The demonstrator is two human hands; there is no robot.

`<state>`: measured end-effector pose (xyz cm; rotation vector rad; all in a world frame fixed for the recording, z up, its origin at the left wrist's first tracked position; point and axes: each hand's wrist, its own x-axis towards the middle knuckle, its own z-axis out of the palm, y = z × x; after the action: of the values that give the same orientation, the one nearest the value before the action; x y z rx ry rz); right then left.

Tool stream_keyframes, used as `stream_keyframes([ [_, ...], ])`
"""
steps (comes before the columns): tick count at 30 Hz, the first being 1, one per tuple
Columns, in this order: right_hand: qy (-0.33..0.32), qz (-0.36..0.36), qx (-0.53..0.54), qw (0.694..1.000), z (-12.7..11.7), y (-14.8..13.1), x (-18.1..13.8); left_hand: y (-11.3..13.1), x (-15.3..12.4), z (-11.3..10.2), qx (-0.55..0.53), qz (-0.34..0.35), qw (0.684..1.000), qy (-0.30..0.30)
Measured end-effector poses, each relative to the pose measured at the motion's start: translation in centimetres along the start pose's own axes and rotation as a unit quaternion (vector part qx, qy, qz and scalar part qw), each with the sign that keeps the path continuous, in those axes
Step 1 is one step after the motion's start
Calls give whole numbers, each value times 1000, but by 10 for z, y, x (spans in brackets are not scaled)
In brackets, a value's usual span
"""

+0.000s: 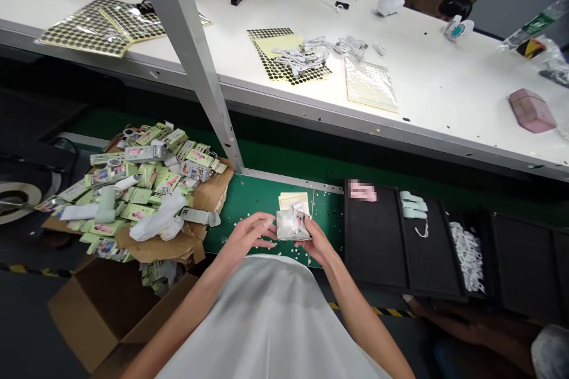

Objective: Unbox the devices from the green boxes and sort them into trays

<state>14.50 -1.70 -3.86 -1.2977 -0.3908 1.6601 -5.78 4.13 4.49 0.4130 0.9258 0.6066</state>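
My right hand (316, 241) grips a small clear plastic packet (291, 225) with a pale item inside, held just above the green belt (253, 201). My left hand (249, 235) reaches toward the packet's left edge, its fingertips touching or nearly touching it, fingers partly spread. Behind the packet a small stack of cream sticker sheets (293, 199) lies on the belt. White dots are scattered over the green surface around both hands.
A heap of green-and-pink small boxes and white wrappers (133, 183) lies on torn cardboard at the left. Black trays (413, 243) at the right hold pale green parts and white cables. A slanted grey post (195, 59) rises ahead. The white table (422, 71) beyond carries dot-sticker sheets, cables, a pink case.
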Motion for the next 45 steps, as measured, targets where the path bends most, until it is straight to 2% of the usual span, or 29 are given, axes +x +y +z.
stream_keyframes([
  [4, -5, -4, -5, 1000, -4, 5, 0, 1, 3, 11, 40, 29, 999, 13],
  [9, -5, -26, 1, 1000, -4, 1, 1, -3, 6, 18, 149, 128, 980, 27],
  [14, -10, -40, -3, 999, -2, -5, -4, 1, -1, 20, 140, 162, 977, 14],
  [18, 18, -55, -29, 998, 3, -9, -7, 2, -8, 21, 190, 205, 960, 17],
  [21, 39, -74, -51, 995, 10, -13, -9, -3, -11, 21, 191, 225, 955, 40],
  [23, 59, -99, -80, 990, 16, -17, -10, -9, -10, 18, 190, 251, 946, 78],
  [25, 76, -140, -120, 980, 21, -21, -12, -15, -5, 11, 270, 298, 908, 117],
  [26, 82, -160, -140, 974, 23, -22, -13, -17, -1, 6, 341, 326, 872, 128],
  [28, 92, -185, -171, 963, 27, -22, -15, -22, 9, -4, 490, 381, 773, 128],
  [30, 108, -182, -183, 960, 28, -20, -16, -25, 18, -14, 590, 428, 677, 100],
  [32, 122, -163, -181, 962, 29, -16, -16, -27, 26, -22, 629, 460, 624, 60],
  [33, 124, -152, -175, 965, 29, -15, -16, -28, 28, -25, 633, 466, 616, 42],
  [35, 122, -127, -160, 971, 28, -13, -16, -28, 30, -27, 620, 456, 638, 23],
  [37, 119, -103, -145, 977, 27, -14, -16, -26, 30, -28, 590, 405, 698, 26],
  [39, 119, -84, -133, 980, 26, -16, -17, -21, 29, -29, 552, 326, 767, 15],
  [42, 82, -42, -118, 989, 22, -22, -20, -12, 29, -33, 470, 192, 859, -67],
  [45, 33, -8, -94, 995, 19, -26, -22, -6, 30, -37, 361, 112, 916, -133],
])
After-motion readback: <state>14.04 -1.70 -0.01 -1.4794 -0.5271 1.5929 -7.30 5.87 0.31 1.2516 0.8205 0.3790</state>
